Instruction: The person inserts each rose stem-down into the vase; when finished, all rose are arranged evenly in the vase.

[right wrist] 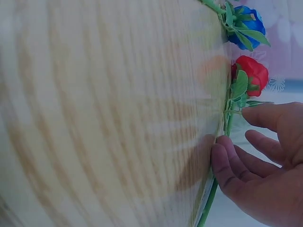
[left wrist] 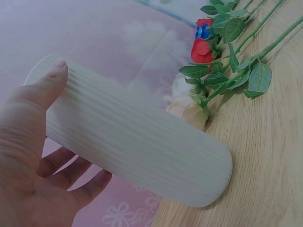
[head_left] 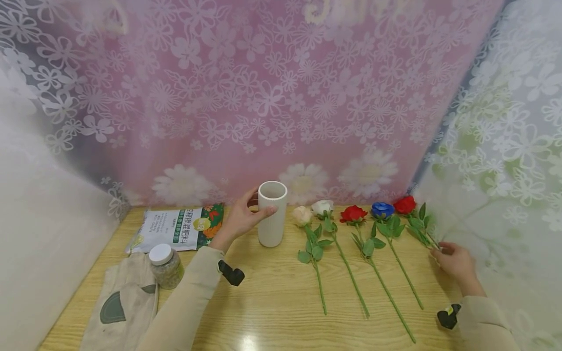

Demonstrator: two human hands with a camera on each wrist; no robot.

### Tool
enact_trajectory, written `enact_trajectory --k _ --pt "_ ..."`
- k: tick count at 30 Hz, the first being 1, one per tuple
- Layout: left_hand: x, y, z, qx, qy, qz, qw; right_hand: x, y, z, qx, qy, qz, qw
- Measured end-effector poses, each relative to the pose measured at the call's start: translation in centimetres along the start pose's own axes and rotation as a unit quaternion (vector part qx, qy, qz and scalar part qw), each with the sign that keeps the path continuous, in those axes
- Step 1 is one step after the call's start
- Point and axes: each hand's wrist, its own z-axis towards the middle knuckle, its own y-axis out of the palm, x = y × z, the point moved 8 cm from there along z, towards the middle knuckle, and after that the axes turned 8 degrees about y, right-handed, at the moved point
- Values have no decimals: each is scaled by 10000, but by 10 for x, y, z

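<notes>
A tall white ribbed vase point(head_left: 273, 214) stands upright on the wooden table, toward the back middle. My left hand point(head_left: 244, 218) grips its upper part, with the thumb across the near side in the left wrist view and the fingers behind. At the far right, a red rose point(head_left: 405, 205) lies with its leafy green stem running toward my right hand point(head_left: 457, 263). In the right wrist view, the thumb tip reaches a small twig beside the red rose point(right wrist: 252, 75). A gap shows between thumb and fingers, and the fingers hide part of the stem.
A cream rose point(head_left: 302, 215), a white rose point(head_left: 322, 207), another red rose point(head_left: 353, 214) and a blue rose point(head_left: 382, 210) lie in a row. At left are a fertilizer bag point(head_left: 175, 228), a lidded jar point(head_left: 166, 268) and cloth gloves point(head_left: 127, 302). Flowered curtains border the table.
</notes>
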Motion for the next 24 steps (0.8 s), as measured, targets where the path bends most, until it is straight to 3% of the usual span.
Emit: enact_trajectory --k 5,9,15,24 --pt "-1 0 0 17 -18 7 10000 -2 1 0 -30 -135 -203 9997" --pt "-2 0 0 21 -23 14 10000 -7 0 -1 187 -397 -610 9972" --pt "-1 -1 0 19 59 -40 10000 -8 2 -3 469 -619 -776 9940" --pt "-1 0 -1 42 45 5 10000 -7 8 -2 255 -466 -713 9960"
